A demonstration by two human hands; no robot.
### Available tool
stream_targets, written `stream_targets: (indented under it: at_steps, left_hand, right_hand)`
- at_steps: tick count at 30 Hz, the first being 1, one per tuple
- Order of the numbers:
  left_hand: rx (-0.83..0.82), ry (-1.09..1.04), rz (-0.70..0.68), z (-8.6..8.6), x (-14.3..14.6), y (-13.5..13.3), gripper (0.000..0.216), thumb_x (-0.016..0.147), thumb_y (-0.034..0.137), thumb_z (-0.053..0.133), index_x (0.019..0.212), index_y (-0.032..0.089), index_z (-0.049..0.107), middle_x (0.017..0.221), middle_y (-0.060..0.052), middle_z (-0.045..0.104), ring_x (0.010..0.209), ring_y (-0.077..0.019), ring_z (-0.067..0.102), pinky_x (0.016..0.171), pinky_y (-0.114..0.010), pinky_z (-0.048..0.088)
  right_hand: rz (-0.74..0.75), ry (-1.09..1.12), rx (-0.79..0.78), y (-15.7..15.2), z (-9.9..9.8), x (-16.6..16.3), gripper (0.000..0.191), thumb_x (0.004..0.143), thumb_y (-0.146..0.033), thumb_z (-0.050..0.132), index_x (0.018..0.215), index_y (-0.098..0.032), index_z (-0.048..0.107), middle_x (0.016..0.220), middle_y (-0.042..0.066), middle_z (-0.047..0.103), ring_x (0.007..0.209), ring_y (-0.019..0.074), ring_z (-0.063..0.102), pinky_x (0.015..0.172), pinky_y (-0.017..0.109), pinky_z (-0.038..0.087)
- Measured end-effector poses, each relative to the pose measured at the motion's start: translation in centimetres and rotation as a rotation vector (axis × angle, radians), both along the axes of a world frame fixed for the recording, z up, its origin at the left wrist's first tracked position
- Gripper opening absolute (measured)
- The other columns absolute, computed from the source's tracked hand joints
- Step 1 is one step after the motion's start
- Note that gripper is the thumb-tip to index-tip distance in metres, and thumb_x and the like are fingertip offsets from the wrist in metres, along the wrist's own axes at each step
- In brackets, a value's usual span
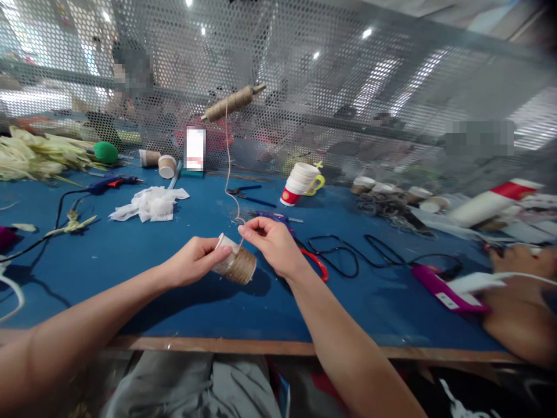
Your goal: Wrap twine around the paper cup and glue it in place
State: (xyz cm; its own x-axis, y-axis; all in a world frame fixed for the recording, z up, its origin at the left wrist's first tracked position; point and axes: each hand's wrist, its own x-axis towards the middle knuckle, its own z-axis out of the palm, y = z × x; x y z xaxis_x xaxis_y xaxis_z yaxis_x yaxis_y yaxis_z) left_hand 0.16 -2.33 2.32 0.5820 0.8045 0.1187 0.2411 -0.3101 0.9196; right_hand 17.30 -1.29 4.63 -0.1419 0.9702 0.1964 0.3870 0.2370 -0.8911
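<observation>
My left hand [202, 258] is closed around the rim end of a paper cup [224, 242], which lies tilted on its side just above the blue table. Brown twine [241, 267] is wound round the cup's other end. Between thumb and forefinger, my right hand [270, 241] pinches the loose strand of twine [227, 151] beside the cup. That strand runs up to a spool of twine [230, 104] hanging on a rod against the perforated metal screen.
Behind my hands are pliers [252, 197], a hot glue gun [274, 217] and stacked paper cups [300, 180]. Another blue glue gun [113, 183] and white cloth scraps [150, 204] lie left. At right are a purple power strip [448, 290], black cables and another person's arm [522, 302].
</observation>
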Motion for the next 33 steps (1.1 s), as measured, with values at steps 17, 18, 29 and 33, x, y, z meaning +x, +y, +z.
stream_targets:
  at_steps: [17,18,29,33]
  left_hand:
    - [0.088,-0.007,-0.076,0.01,-0.28,-0.23,0.035,0.082,0.036,0.034,0.067,0.009,0.050,0.060,0.002,0.038,0.057,-0.0076,0.032,0.052,-0.017,0.031]
    - [0.105,-0.002,-0.075,0.07,-0.27,-0.27,0.034,0.082,0.036,0.034,0.066,0.009,0.049,0.060,0.002,0.037,0.056,-0.0074,0.032,0.052,-0.017,0.031]
    - [0.235,0.015,-0.073,0.34,-0.33,-0.42,0.029,0.082,0.029,0.035,0.070,0.008,0.051,0.061,0.002,0.041,0.057,-0.0076,0.034,0.054,-0.017,0.032]
    - [0.272,0.011,-0.074,0.20,-0.37,-0.39,0.028,0.082,0.028,0.035,0.070,0.008,0.051,0.061,0.001,0.043,0.057,-0.0076,0.036,0.055,-0.017,0.033]
  right_hand:
    - [0.051,0.040,-0.090,-0.22,-0.42,-0.21,0.023,0.066,-0.038,0.058,0.063,-0.015,0.053,0.059,-0.002,0.051,0.055,0.0087,0.044,0.054,0.022,0.036]
    - [0.053,0.045,-0.100,-0.22,-0.49,-0.21,0.024,0.066,-0.038,0.058,0.063,-0.015,0.053,0.059,-0.002,0.051,0.055,0.0087,0.044,0.053,0.022,0.036]
    - [0.085,0.170,-0.214,-0.26,-0.84,-0.35,0.024,0.064,-0.037,0.061,0.064,-0.015,0.052,0.062,-0.002,0.051,0.056,0.0084,0.044,0.056,0.023,0.036]
    - [0.077,0.255,-0.249,-0.33,-0.87,-0.49,0.024,0.061,-0.035,0.064,0.064,-0.015,0.051,0.062,-0.003,0.050,0.056,0.0076,0.043,0.056,0.023,0.035]
